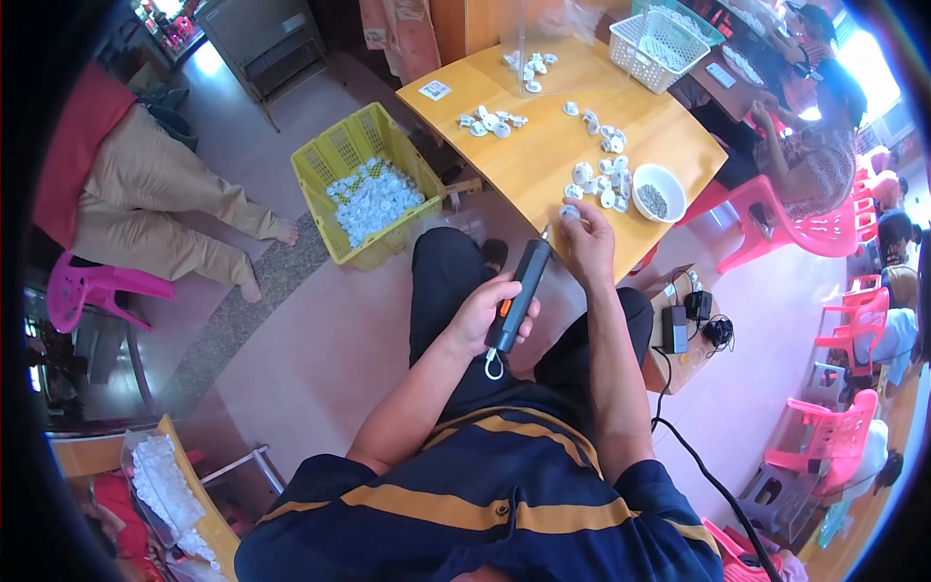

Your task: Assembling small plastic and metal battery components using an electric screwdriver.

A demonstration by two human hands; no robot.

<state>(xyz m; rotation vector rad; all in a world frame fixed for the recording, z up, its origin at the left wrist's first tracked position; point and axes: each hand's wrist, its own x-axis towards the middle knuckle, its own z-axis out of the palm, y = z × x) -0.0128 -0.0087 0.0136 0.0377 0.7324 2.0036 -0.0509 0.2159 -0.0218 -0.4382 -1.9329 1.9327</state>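
My left hand (475, 316) is wrapped round a black electric screwdriver (521, 291) with an orange switch and a loop at its lower end. The tool's tip points up toward the table's near corner. Just right of that tip, my right hand (591, 242) pinches a small whitish plastic part (569, 212), partly hidden by the fingers. Beyond that hand, several white plastic parts (607, 182) lie in a cluster on the wooden table (529, 145). A white bowl (677, 184) of small metal pieces, seemingly screws (652, 201), stands right of them.
More white parts (492, 122) lie farther back, near a white basket (659, 50). A yellow crate (320, 175) of white pieces stands on the floor at left. Black adapters (675, 328) and a cable (703, 472) are at right. People sit on both sides, some on pink chairs (834, 427).
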